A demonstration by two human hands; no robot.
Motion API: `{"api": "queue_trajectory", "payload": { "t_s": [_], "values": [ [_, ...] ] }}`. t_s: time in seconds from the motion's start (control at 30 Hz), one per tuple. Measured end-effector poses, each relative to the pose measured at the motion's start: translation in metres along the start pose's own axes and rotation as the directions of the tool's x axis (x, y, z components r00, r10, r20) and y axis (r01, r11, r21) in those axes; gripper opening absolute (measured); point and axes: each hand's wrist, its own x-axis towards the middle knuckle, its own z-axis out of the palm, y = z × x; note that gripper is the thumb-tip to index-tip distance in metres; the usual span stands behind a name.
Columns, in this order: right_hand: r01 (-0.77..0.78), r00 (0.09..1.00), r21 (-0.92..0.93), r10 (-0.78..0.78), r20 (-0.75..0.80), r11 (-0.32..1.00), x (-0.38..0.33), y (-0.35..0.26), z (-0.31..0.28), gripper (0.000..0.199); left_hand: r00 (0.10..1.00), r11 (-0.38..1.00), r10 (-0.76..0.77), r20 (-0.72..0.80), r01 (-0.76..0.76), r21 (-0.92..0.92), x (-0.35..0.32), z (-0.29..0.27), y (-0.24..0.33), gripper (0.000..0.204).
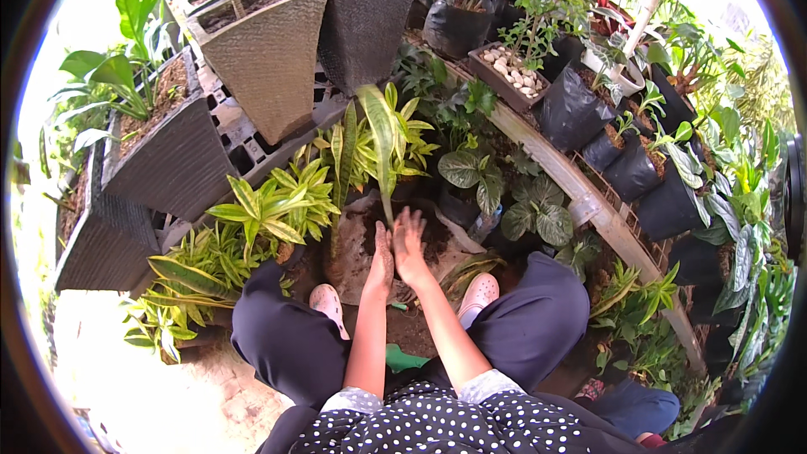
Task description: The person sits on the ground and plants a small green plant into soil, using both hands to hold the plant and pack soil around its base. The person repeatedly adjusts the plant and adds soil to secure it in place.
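Observation:
A snake plant leaf [380, 139], broad and green with yellow edges, stands upright in front of me; its lower end narrows down behind my fingertips. My left hand [382, 259] is beside the leaf's base, seen edge-on, with fingers stretched out and soil on the skin. Close against it, my right hand [408, 245] is open, its fingers spread and pointing away from me. Beneath both hands lies dark soil on a pale, dirty sheet or sack [458, 240]. The hands hide where the leaf meets the soil, so I cannot tell whether they touch it.
Yellow-green leafy plants [282, 202] grow at the left, below tall tapered planters [261, 59]. A curved ledge [588, 189] runs along the right, with black plant bags [635, 172] beyond it. My pink clogs [479, 294] flank the soil. Another person's knee [635, 408] shows lower right.

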Motion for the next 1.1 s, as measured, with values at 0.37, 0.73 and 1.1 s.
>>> {"api": "queue_trajectory", "payload": {
  "t_s": [0.37,0.73,1.1],
  "values": [
    [-0.218,0.916,0.141,0.253,-0.313,0.966,0.036,0.099,0.046,0.054,0.882,0.956,-0.033,-0.470,0.166,0.243,0.048,-0.068,-0.052,0.043],
    [-0.598,0.644,0.174,0.598,-0.477,0.782,0.044,0.258,0.053,0.024,0.808,0.875,-0.034,-0.588,0.308,0.373,0.065,-0.092,-0.071,0.038],
    [0.202,0.971,-0.769,-0.021,0.238,0.607,0.096,0.219,0.068,0.040,0.879,0.836,0.233,-0.416,0.038,0.548,0.075,-0.101,-0.083,0.009]
  ]
}}
